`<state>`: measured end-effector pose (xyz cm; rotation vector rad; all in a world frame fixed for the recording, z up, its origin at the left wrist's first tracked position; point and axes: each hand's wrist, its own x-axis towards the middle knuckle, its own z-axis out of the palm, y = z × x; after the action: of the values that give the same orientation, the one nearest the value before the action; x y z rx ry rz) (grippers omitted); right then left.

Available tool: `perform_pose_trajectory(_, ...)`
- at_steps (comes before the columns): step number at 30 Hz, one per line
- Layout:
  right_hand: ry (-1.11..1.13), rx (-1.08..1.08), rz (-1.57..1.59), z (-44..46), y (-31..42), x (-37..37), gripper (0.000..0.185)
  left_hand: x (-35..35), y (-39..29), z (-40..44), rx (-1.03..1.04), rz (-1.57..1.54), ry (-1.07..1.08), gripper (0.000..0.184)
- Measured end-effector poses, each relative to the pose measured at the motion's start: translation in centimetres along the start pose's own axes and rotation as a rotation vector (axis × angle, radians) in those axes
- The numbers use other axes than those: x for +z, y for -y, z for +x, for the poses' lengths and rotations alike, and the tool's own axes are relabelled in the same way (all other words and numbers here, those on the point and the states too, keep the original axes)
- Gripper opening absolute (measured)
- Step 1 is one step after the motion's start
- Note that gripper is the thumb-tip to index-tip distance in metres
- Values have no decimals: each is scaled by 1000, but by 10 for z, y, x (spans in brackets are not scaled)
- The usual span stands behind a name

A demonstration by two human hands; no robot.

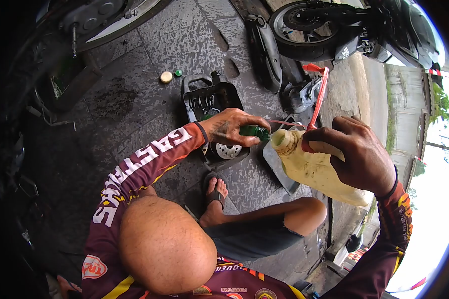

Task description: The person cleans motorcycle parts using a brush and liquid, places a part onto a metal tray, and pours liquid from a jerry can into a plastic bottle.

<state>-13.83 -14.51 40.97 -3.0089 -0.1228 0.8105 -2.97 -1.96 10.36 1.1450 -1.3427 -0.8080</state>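
Note:
My left hand (234,128) is wrapped around a green bottle (253,131), whose neck points right. A yellowish, stained plastic jug (317,172) lies tilted, with its open mouth just right of the bottle's mouth. The two mouths are close together; I cannot tell whether they touch or whether liquid passes between them. My right hand (356,152) grips the jug near its top, by the handle side. A red strap (320,97) rises from beside the jug's neck. Much of the bottle's body is hidden by my left hand.
Below my left hand lies a black tray (188,102) with springs and a round metal disc (229,150). A cream cap (166,77) and a green cap (178,73) lie on the tiled floor. Motorcycle wheels (309,31) stand at the top. My bent knees are below my arms.

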Motion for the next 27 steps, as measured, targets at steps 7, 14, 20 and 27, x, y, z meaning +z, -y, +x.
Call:
perform_pose_trajectory(7, -11, -32, 15, 0, -4, 3, 47, 0, 1, 0, -12, -6, 18, 45)
perform_pose_trajectory(14, -8, -27, 15, 0, -4, 3, 46, 0, 1, 0, -10, -27, 20, 45)
perform_pose_trajectory(20, -22, -57, 15, 0, -6, 5, 47, 0, 2, 0, -28, -24, 28, 45)
perform_pose_trajectory(27, -20, -32, 20, 0, -4, 2, 48, 0, 1, 0, -20, -23, 23, 45)
